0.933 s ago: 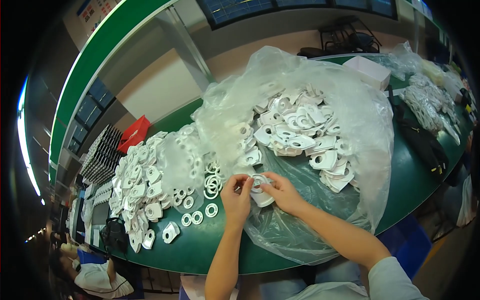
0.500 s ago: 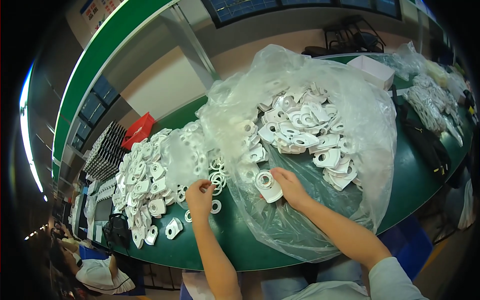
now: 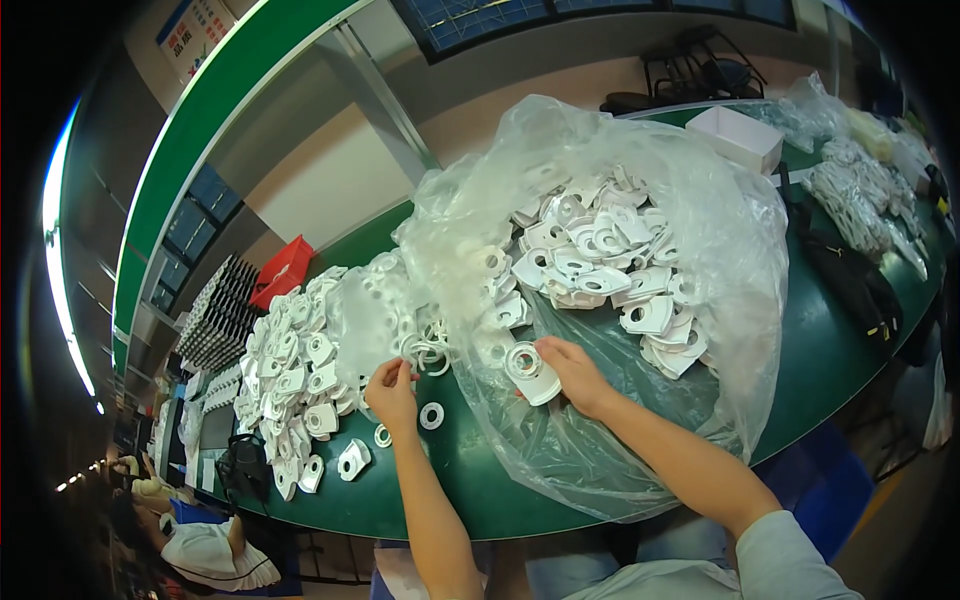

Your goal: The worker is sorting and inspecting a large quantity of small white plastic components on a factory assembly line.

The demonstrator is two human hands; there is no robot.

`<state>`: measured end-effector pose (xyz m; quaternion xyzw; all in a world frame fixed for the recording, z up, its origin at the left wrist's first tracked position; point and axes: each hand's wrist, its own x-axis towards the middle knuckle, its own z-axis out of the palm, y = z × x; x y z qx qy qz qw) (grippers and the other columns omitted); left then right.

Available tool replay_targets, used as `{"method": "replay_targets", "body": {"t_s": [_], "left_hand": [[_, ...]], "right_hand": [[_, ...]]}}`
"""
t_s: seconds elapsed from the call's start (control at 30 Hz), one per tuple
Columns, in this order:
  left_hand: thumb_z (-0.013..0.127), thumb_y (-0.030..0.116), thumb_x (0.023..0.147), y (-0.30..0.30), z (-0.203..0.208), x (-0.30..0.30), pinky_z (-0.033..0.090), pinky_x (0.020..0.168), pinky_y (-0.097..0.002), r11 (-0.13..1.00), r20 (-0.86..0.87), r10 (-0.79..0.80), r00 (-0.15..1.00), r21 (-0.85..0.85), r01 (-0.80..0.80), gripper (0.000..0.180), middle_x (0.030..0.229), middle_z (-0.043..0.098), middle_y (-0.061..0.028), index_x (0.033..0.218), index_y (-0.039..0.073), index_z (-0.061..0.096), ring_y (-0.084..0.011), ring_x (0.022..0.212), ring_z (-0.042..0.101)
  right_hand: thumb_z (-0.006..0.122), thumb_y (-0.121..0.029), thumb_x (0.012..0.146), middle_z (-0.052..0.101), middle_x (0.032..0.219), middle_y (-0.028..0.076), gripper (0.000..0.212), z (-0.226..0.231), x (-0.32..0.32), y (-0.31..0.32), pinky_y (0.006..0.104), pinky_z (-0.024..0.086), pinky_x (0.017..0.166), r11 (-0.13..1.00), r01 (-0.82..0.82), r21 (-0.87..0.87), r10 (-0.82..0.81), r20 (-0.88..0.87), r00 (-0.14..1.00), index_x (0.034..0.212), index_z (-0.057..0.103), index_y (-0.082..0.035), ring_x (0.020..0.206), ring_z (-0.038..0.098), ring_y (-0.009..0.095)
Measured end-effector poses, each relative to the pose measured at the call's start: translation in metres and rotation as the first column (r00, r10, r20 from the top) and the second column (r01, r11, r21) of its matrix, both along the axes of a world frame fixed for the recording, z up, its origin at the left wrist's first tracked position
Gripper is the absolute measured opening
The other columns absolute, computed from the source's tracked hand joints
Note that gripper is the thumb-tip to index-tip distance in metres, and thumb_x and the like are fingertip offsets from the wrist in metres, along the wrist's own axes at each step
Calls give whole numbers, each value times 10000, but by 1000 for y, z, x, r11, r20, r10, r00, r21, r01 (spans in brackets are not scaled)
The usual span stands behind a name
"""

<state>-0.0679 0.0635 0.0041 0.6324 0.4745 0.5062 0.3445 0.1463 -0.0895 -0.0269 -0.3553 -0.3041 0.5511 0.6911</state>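
"While I've got a second, what's the right hand (image 3: 581,378) doing?"

"Pinching a white plate (image 3: 541,388) by its right edge, just left of that hand. Ringed round opening faces away from the person, broad end toward them."

"Resting on anything?"

"It's over the near part of a clear plastic bag (image 3: 745,225). Touching or not, can't tell from here."

"Left hand (image 3: 392,397)?"

"Well apart from the right one. Thumb and fingers drawn close together, tips at the loose rings (image 3: 432,352), which lie just beyond it. Pinching one? Can't tell, too small."

"Other bits near it?"

"One flat ring (image 3: 431,415) just right of the left wrist, on the green table (image 3: 520,512). Another plate (image 3: 354,460) lies left of that forearm, toward the person. Big heap of plates (image 3: 285,385) further left of the hand."

"And beyond the right hand?"

"More plates piled (image 3: 605,240) in the bag's mouth. White box (image 3: 730,140) past the bag, further off to the right."

"Far left?"

"Red bin (image 3: 283,272) beyond the left hand's heap, stacked trays (image 3: 215,318) next to it. Co-worker (image 3: 215,553) well left of both hands, pale top. Done, next."
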Motion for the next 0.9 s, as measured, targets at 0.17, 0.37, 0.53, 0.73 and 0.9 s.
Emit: {"method": "replay_targets", "body": {"t_s": [0.17,0.37,0.53,0.73,0.9], "left_hand": [[612,59,823,4,-7,6,430,470,-197,989,316,57,947,-150,-9,160,835,659,-94,956,-29,613,-157,679,656],[643,68,822,20,-27,3,399,477,-181,976,592,60,804,-202,76,193,875,646,-70,992,-14,602,-97,645,557],[616,67,838,18,-25,5,412,534,-182,961,748,16,663,-195,197,184,862,626,-57,1008,5,583,-92,643,522],[528,64,876,-8,10,17,455,606,-228,976,502,-148,852,-67,209,87,757,588,-43,957,35,542,-120,660,546],[539,69,879,-42,21,43,391,489,-208,879,142,-475,868,29,476,168,684,543,-1,1002,6,635,-55,592,503]], "right_hand": [[389,-241,962,624,909,136,282,4,0,-1,322,538,649,1000,-23,-5,23,4,1000,1060,483,6,746,657,255],[395,-236,962,632,864,116,268,7,-4,-1,293,523,623,999,-38,-3,38,-13,999,1016,503,3,700,658,219],[407,-225,955,627,893,125,261,6,-2,-2,300,526,636,999,-54,1,54,-7,998,1034,502,5,722,658,225],[481,3,817,600,1003,161,361,12,2,-6,320,537,718,989,-144,-34,143,-26,989,1173,424,14,830,654,245],[464,102,688,582,1047,177,607,13,4,-7,327,539,735,972,-231,-29,232,16,973,1278,355,6,899,644,274]]}}
